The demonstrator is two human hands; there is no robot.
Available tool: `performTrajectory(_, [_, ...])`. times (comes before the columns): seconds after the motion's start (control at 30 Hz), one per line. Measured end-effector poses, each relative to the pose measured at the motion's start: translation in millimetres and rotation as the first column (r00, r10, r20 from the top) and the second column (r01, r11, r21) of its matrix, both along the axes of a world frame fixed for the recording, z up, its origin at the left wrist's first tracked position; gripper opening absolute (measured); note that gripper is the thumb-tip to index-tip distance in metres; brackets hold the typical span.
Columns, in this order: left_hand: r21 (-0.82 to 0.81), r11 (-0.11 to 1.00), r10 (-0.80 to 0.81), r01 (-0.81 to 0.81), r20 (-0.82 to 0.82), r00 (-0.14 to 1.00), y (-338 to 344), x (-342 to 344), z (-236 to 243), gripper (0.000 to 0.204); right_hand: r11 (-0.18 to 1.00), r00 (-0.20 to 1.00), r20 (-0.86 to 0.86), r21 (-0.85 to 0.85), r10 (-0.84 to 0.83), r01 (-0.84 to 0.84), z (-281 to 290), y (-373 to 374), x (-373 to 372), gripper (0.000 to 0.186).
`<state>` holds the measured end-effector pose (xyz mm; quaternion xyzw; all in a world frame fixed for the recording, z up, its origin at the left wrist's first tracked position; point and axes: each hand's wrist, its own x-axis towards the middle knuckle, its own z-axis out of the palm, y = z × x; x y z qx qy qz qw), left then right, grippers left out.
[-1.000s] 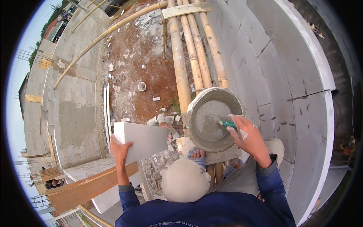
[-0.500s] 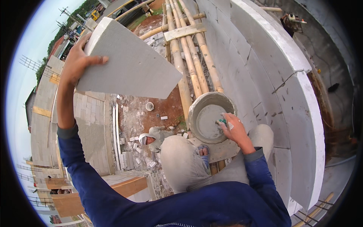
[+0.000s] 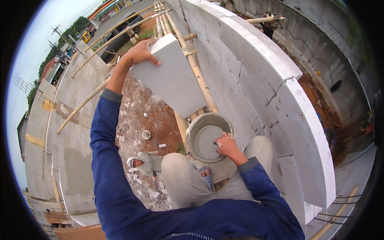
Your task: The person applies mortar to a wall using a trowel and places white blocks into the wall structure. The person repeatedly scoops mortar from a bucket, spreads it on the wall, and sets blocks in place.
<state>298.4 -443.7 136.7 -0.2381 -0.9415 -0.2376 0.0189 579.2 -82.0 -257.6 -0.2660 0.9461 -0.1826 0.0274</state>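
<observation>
Our left hand (image 3: 141, 53) has fingers grasping the grey block (image 3: 174, 76); our right hand (image 3: 230, 147) clenches a mostly hidden tool (image 3: 217, 145) over the bucket (image 3: 191, 136)

Pale block wall (image 3: 256, 88) at right, reddish littered ground (image 3: 158, 118) below; patchily plastered wall (image 3: 76, 140) at left, whitish sky (image 3: 34, 48)

Outdoor building site, unfinished block wall (image 3: 248, 80), bamboo scaffolding (image 3: 205, 86)

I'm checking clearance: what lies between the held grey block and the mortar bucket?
In the head view, bamboo poles show between grey block and mortar bucket.
</observation>
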Motion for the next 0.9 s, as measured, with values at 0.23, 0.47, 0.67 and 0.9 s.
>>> performTrajectory(0.23, [-0.133,0.985,-0.110,0.106,-0.023,0.994,38,12,-23,0.115,0.957,0.990,-0.127,0.288,0.065,-0.026,-22,-32,-12,0.022])
performTrajectory(0.47, [-0.420,0.890,0.024,-0.181,-0.353,0.935,62,42,-30,0.115,0.835,0.996,-0.052,0.549,0.072,-0.032,-21,-67,-34,0.024])
performTrajectory(0.67, [-0.191,0.972,0.016,-0.136,-0.523,0.852,87,44,-49,0.088,0.954,0.987,0.156,0.300,-0.032,-0.017,-16,-72,-46,0.020])
performTrajectory(0.9, [0.156,0.987,0.063,0.021,-0.509,0.858,143,34,-83,0.075,0.955,0.940,0.213,0.193,-0.267,0.227,48,-16,-2,0.024])
